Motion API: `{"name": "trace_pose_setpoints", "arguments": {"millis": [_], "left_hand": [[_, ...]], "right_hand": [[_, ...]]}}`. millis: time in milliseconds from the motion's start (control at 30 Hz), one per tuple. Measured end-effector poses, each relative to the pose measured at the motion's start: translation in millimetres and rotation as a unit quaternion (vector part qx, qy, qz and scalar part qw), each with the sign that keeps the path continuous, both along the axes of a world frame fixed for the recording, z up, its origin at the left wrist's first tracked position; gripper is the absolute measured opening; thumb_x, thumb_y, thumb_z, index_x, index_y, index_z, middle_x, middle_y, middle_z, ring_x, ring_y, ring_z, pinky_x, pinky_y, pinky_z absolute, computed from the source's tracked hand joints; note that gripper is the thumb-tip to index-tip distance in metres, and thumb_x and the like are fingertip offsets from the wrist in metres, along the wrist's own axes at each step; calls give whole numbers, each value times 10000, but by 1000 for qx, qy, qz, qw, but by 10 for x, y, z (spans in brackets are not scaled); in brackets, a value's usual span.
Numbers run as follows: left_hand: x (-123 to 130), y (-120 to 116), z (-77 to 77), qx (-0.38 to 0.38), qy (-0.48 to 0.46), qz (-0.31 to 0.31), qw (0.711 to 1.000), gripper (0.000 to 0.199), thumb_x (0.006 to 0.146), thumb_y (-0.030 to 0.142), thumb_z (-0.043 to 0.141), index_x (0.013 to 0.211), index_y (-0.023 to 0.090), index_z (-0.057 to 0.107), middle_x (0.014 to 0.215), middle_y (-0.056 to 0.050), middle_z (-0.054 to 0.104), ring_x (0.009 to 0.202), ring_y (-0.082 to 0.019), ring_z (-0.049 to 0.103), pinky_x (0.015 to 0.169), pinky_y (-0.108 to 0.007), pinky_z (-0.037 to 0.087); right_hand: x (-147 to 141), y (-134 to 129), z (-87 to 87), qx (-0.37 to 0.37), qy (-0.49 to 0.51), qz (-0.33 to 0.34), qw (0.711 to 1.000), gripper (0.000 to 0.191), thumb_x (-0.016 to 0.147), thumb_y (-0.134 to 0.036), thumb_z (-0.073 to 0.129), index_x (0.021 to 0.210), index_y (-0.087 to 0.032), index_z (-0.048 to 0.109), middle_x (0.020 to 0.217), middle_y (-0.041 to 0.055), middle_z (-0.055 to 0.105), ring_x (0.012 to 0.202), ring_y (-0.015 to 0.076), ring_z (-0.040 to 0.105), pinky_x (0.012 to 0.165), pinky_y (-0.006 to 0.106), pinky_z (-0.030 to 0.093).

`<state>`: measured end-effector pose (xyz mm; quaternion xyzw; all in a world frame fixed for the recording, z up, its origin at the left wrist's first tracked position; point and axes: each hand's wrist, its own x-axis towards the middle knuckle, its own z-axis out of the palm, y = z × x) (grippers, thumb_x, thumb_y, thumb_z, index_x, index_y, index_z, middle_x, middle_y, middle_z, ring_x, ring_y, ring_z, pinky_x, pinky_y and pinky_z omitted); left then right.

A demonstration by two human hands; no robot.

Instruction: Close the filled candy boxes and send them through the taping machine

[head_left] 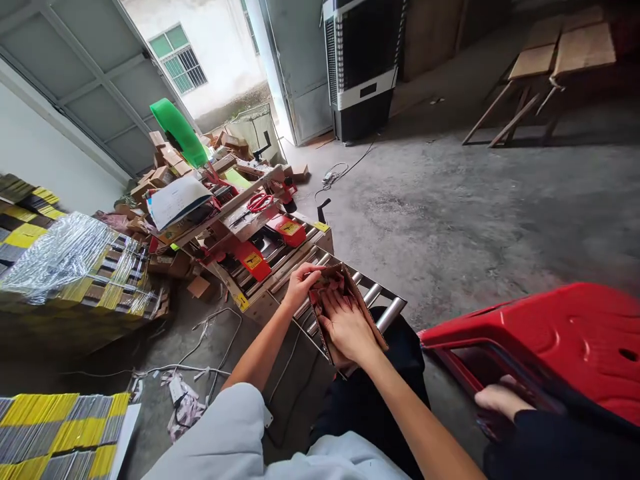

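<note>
An open cardboard box (366, 308) sits tilted in the view on the rollers in front of me. My left hand (301, 285) grips its far left edge, thumb and fingers closed on the cardboard. Inside the box lies my right hand (347, 325), palm down with fingers stretched flat over pinkish, crumpled-looking contents. Those contents (338, 280) show only around the fingertips; what they are I cannot make out. The metal rollers (391, 315) show beyond the box's right side.
A carton-taping machine (254, 261) stands beyond the box, with red scissors (260, 203) on top. To the right is a red plastic stool (560, 333). Stacked yellow-and-grey cardboard (65, 427) stands at left. Cables (220, 370) and scraps (183, 400) lie on the floor.
</note>
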<state>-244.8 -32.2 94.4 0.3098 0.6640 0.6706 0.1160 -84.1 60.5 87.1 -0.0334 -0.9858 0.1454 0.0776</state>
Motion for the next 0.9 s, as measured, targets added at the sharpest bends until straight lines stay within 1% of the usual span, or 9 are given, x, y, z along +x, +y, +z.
{"name": "trace_pose_setpoints", "arguments": {"millis": [200, 300, 400, 500, 567, 633, 733, 800, 900], "left_hand": [[-212, -14, 257, -220, 131, -147, 955, 552, 837, 620, 567, 725, 119, 769, 611, -24, 541, 609, -125, 462, 589, -258, 349], [-206, 177, 347, -370, 161, -91, 910, 464, 878, 508, 563, 694, 117, 733, 578, -11, 554, 557, -115, 448, 565, -251, 331], [-133, 423, 337, -438, 199, -30, 876, 395, 916, 419, 538, 696, 136, 705, 629, -40, 614, 622, -152, 526, 621, -270, 358], [-21, 582, 283, -457, 241, 22, 856, 351, 946, 384, 493, 781, 154, 700, 842, -116, 695, 864, -237, 615, 777, -317, 407], [54, 605, 249, -464, 273, 54, 841, 309, 956, 351, 468, 882, 151, 691, 1009, -163, 691, 1035, -286, 602, 916, -369, 394], [113, 588, 216, -463, 312, 91, 825, 285, 961, 328, 453, 1012, 142, 662, 1125, -185, 657, 1121, -308, 577, 1009, -415, 359], [133, 567, 150, -443, 359, 144, 809, 295, 965, 290, 430, 1158, 146, 600, 1212, -181, 616, 1179, -309, 558, 1077, -447, 331], [75, 572, 96, -411, 348, 158, 828, 303, 946, 244, 443, 1203, 154, 575, 1259, -181, 592, 1228, -312, 536, 1103, -470, 325], [-93, 548, 17, -292, 235, 193, 907, 344, 897, 166, 457, 1227, 146, 553, 1283, -184, 566, 1261, -290, 520, 1114, -453, 358]], "right_hand": [[-186, -33, -56, -13, -38, -15, 999, 572, 986, -266, 389, 1535, -110, 363, 1583, 130, 346, 1484, 303, 310, 1241, 539, 189], [-175, -20, 53, -53, -27, -6, 998, 589, 921, -163, 424, 1507, -105, 418, 1566, 157, 371, 1467, 332, 335, 1236, 586, 127], [-172, 105, 104, -193, 28, 33, 980, 642, 815, -86, 471, 1454, -140, 500, 1519, 126, 463, 1449, 289, 375, 1232, 536, 216], [-65, 207, 160, -342, 126, 5, 931, 609, 779, -32, 401, 1344, -133, 603, 1435, 102, 563, 1381, 215, 473, 1184, 425, 362], [62, 208, 262, -376, 196, 2, 906, 547, 791, -13, 363, 1215, -147, 682, 1382, 84, 608, 1324, 187, 530, 1170, 399, 389], [203, 182, 406, -356, 269, 1, 895, 477, 842, -28, 367, 1125, -193, 714, 1303, 52, 658, 1274, 173, 566, 1157, 393, 408], [364, 126, 556, -274, 326, -115, 897, 381, 929, -121, 439, 1231, -190, 661, 1286, 88, 655, 1270, 218, 550, 1147, 440, 412], [414, 52, 525, -223, 277, -173, 918, 431, 923, -201, 551, 1345, -122, 582, 1384, 157, 581, 1312, 278, 507, 1146, 480, 402], [439, -131, 315, -169, 157, -132, 964, 592, 868, -231, 675, 1415, -72, 514, 1502, 187, 465, 1377, 318, 447, 1187, 525, 334]]}}
